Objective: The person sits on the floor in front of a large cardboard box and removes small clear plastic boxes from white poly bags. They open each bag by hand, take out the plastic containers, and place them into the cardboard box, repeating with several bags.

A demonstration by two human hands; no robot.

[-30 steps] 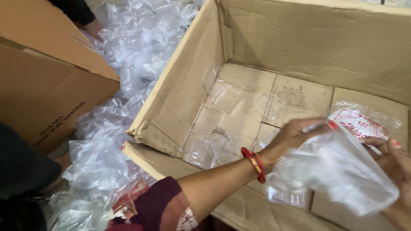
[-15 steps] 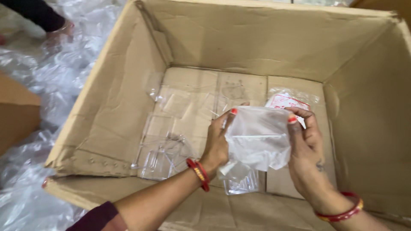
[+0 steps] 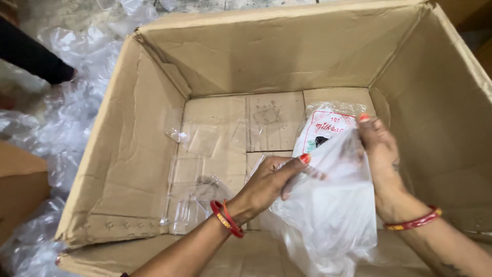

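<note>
Both of my hands hold a clear plastic bag [image 3: 328,210] above the inside of a large open cardboard box [image 3: 287,51]. My left hand [image 3: 269,184] grips the bag's left edge with the thumb on top. My right hand [image 3: 379,154] pinches the upper right edge. The bag hangs down, crumpled, toward the box's near wall. Behind it, a flat packet with a white sheet and red print [image 3: 328,125] lies on the box floor. Red bangles circle both wrists.
Several clear flat packets [image 3: 205,143] lie in rows on the box floor. Loose clear plastic bags [image 3: 56,149] are heaped on the ground left of the box. A second cardboard box [image 3: 18,190] stands at the left edge. A dark sleeve [image 3: 36,56] shows at the upper left.
The view has swung right and closer over the box. Both hands now grip the bag, which hangs lower and more spread out than before.
</note>
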